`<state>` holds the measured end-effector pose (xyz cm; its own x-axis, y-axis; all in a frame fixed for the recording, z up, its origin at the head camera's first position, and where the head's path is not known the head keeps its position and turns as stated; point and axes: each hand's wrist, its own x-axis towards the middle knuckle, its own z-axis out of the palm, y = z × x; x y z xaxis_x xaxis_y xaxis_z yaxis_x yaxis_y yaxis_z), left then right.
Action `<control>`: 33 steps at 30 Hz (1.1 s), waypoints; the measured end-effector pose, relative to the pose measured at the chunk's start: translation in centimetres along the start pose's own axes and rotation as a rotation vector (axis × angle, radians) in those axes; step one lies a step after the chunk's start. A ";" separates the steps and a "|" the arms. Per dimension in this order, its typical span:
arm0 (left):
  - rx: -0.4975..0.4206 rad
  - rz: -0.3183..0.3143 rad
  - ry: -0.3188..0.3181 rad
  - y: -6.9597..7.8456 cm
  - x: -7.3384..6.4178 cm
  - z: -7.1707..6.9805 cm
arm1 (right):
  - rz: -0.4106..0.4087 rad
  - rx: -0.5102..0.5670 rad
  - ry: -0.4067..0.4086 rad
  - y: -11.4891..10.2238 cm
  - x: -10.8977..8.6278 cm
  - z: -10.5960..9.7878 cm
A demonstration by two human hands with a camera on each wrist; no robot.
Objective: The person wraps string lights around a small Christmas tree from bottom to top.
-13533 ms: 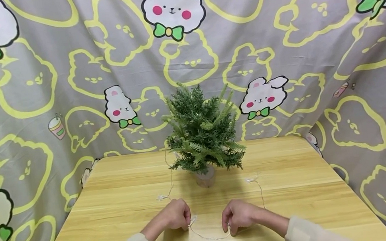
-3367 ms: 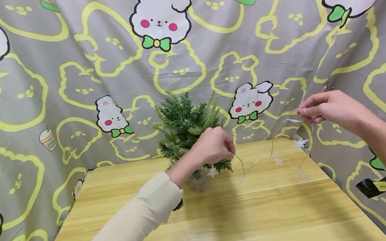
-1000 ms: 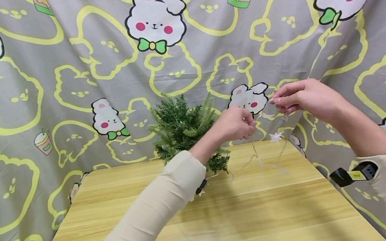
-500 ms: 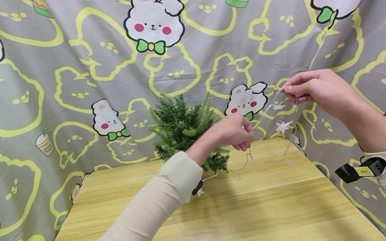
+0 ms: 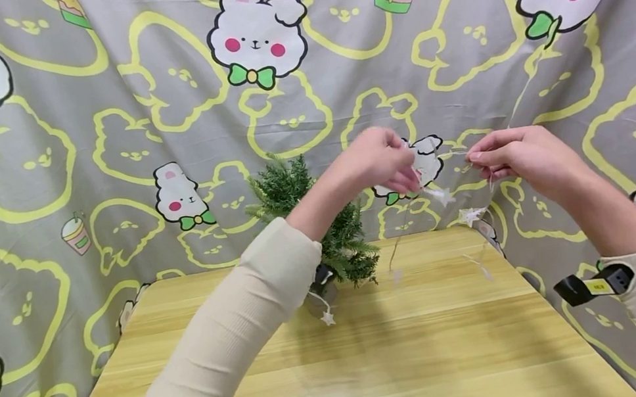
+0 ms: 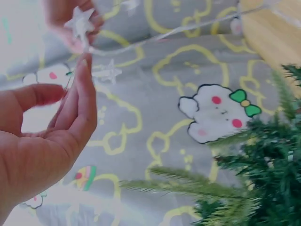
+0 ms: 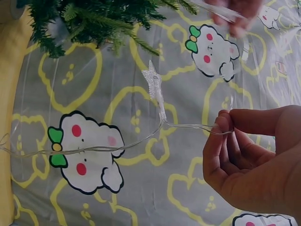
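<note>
A string of clear star lights (image 5: 471, 215) hangs in the air right of a small artificial pine tree (image 5: 283, 186). My right hand (image 5: 535, 168) pinches its thin wire between thumb and fingertips; in the right wrist view a star (image 7: 153, 82) stands off the wire left of these fingers. My left hand (image 5: 381, 161) is raised beside the tree's upper right, blurred in the head view. In the left wrist view its fingers are nearly straight, thumb apart, with the wire and a star (image 6: 80, 22) right at the fingertips. Another star (image 5: 328, 318) dangles by the tree's base, partly hidden by my left sleeve.
The tree stands toward the back of a light wooden table (image 5: 433, 356). A grey curtain (image 5: 339, 77) with cartoon bunnies encloses the back and sides. Lower loops of the wire hang close over the table's back right part.
Both hands have risen from the tabletop, where they handled the string in front of the tree. In the last half second my left hand moved up; my right hand dropped slightly, still pinching the wire.
</note>
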<state>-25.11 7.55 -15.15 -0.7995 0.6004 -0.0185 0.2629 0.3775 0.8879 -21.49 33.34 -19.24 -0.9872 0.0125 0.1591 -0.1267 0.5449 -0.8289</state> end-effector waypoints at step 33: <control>-0.224 -0.149 0.246 -1.0 5.3 -4.8 | -0.014 0.091 -0.037 0.5 2.0 3.0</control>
<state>-32.24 6.98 -13.87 -0.9331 0.3529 -0.0688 0.0302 0.2676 0.9630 -23.81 31.10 -20.93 -0.9880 -0.0266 0.1520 -0.1468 0.4664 -0.8723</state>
